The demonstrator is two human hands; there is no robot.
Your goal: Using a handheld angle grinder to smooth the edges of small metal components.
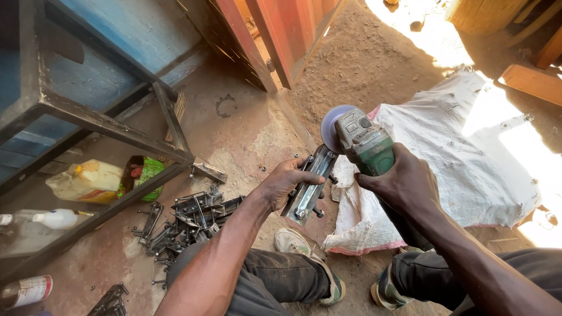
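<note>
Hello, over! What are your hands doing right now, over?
Left hand grips a metal bracket. Right hand holds a green angle grinder, disc at the bracket's top end. Loose metal parts piled left, clear of the work.

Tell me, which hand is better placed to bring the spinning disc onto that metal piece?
The right hand: it grips the green angle grinder, disc beside the metal bracket, which the left hand holds.

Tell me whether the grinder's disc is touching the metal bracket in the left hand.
Touching. In the head view the edge of the disc meets the top end of the bracket with no visible gap. The left hand grips the bracket; the right hand holds the grinder.
</note>
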